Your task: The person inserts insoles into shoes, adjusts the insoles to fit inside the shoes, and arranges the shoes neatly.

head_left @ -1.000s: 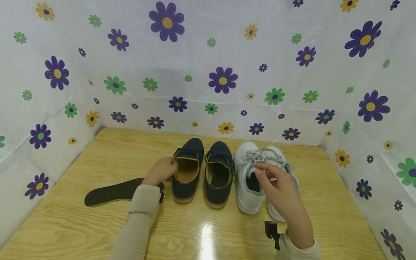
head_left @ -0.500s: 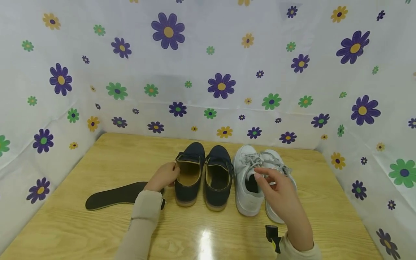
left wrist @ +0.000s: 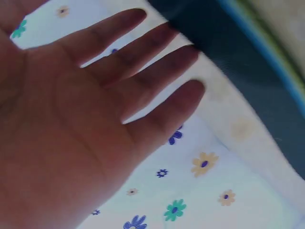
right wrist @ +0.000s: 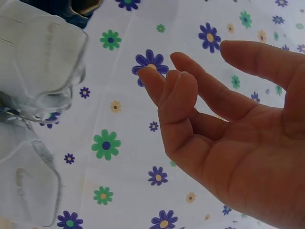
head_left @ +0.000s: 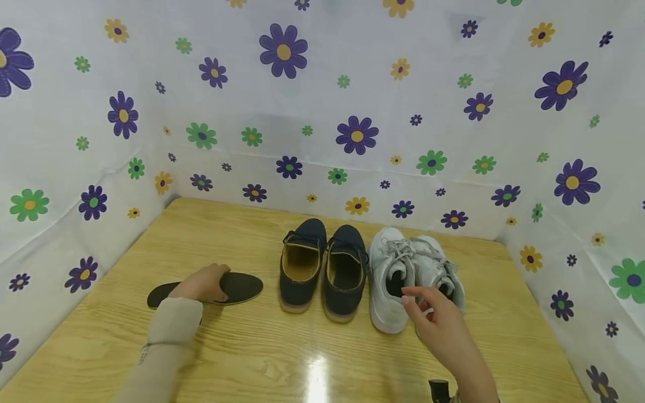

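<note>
My left hand [head_left: 204, 282] lies over the middle of a black insole [head_left: 243, 287] with a tan edge, hiding part of it; both insole ends show. In the left wrist view the fingers of that hand [left wrist: 90, 114] stretch out straight, fingertips right at the edge of a dark band [left wrist: 243, 71]. To its right stand two navy slip-on shoes, the left one [head_left: 294, 294] showing a tan inside and the other [head_left: 339, 305] a dark one. My right hand [head_left: 443, 319], loosely bent and holding nothing, hovers in front of the white lace-up sneakers [head_left: 387, 316].
All the shoes stand in a row on the wooden table [head_left: 282, 364], heels toward me. A white cloth [head_left: 312, 89] with printed flowers closes off the back and both sides. The two sneakers sit close together, with laces draped over them.
My left hand has left the side of the left navy shoe and moved left onto the insole. My right hand has drawn back slightly toward me. The head view has shifted.
</note>
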The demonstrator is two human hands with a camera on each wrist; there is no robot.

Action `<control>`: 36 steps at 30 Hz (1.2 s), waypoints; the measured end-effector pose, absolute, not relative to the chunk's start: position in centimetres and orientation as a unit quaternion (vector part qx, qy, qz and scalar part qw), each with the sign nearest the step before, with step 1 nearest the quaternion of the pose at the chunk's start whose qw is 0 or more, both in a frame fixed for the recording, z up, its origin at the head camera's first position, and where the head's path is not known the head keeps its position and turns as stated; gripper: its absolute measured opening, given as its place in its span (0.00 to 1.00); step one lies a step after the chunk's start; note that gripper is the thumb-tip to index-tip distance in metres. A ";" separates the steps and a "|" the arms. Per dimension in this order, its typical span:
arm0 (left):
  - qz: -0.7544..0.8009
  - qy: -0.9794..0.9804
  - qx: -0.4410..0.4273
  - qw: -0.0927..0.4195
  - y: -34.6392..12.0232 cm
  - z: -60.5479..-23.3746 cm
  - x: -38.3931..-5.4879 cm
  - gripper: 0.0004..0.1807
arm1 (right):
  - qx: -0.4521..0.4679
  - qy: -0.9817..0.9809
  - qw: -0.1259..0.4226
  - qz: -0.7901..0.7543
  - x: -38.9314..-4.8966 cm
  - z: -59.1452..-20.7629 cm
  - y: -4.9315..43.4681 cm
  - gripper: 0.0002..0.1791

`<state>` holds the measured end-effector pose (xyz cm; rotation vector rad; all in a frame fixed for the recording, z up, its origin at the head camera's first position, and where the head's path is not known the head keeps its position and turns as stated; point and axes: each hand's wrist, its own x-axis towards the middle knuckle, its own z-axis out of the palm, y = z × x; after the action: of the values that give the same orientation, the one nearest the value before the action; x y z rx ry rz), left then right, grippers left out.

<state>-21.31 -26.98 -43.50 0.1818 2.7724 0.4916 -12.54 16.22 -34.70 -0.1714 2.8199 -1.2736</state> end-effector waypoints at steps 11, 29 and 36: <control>0.151 0.985 0.068 0.052 -27.9 -44.8 -20.5 0.34 | -0.085 0.898 -0.010 -0.431 -11.6 -37.2 15.5 0.13; 0.319 0.914 0.217 -0.128 -23.4 -37.2 -17.3 0.07 | -0.115 0.888 0.000 -0.445 -11.6 -38.4 14.6 0.10; 0.488 0.845 0.150 -0.161 -20.2 -37.3 -17.5 0.08 | -0.130 0.878 0.018 -0.460 -11.8 -38.6 13.8 0.11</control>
<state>-17.54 -20.17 -37.30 0.5264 2.9655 1.7139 -11.81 13.84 -38.63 -0.4023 2.7263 -1.4298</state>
